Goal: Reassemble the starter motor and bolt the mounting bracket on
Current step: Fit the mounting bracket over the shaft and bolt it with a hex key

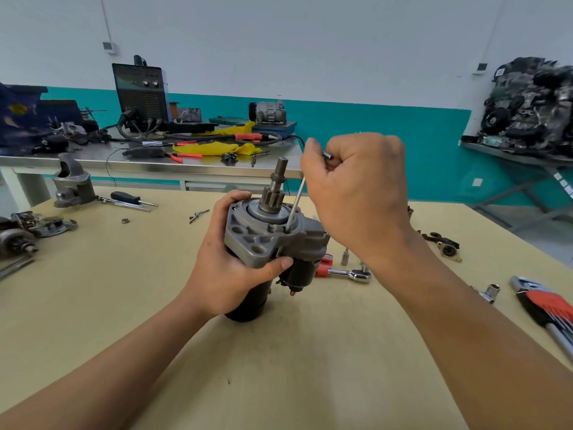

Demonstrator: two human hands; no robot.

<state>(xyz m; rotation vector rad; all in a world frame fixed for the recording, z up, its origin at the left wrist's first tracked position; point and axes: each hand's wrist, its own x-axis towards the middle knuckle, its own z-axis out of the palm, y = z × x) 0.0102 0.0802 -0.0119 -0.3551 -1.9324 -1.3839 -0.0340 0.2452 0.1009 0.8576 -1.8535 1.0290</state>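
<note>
Likely heavy and rigid, the grey cast-metal starter motor (263, 240) stands on the pale wooden bench (310, 352); left hand (229, 274) clasps its housing, right hand (356, 193) grips a slim steel hex key (294, 209).

Bright even light, wide-angle edge distortion

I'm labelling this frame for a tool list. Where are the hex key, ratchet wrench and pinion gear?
hex key (295, 206), head view, on its long shaft
ratchet wrench (344, 273), head view, on its chrome handle
pinion gear (273, 199), head view, on its teeth
</note>
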